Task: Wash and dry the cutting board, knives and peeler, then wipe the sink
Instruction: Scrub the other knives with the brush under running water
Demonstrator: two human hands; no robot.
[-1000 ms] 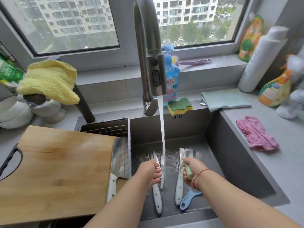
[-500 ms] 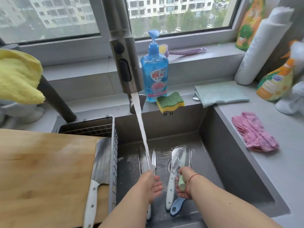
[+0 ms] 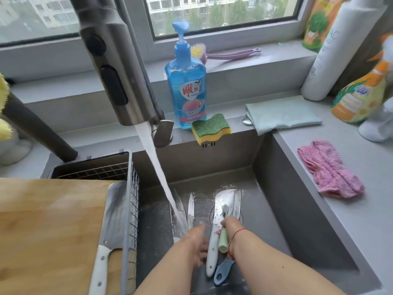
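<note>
Head view looks down into the sink (image 3: 276,209), where the knives lie blade-away on the wet floor: two narrow ones (image 3: 190,206) under the water stream (image 3: 157,167) and a broad-bladed one with a white handle (image 3: 212,250) beside them over the drain. The right hand (image 3: 230,227) is curled round a pale green handle (image 3: 223,241), which I take for the peeler, its head pointing at the broad blade. The left hand (image 3: 196,237) reaches under the stream toward the narrow knives; it is blurred, so I cannot tell whether it grasps one. A blue handle (image 3: 222,271) pokes out below the right wrist.

To rinse well, the peeler head should turn under the flow so water runs through its slot, and each knife is best lifted by the handle with the edge facing away, one at a time, not groped for among wet blades.

Outward, the cleaver (image 3: 114,218) rests on the cutting board (image 3: 51,226), laid over the sink's left side by a wire basket (image 3: 129,188). On the bench behind stand dish soap (image 3: 186,88) and a sponge (image 3: 210,127), both near for the scrub; a pink cloth (image 3: 329,171) waits on the right for drying.
</note>
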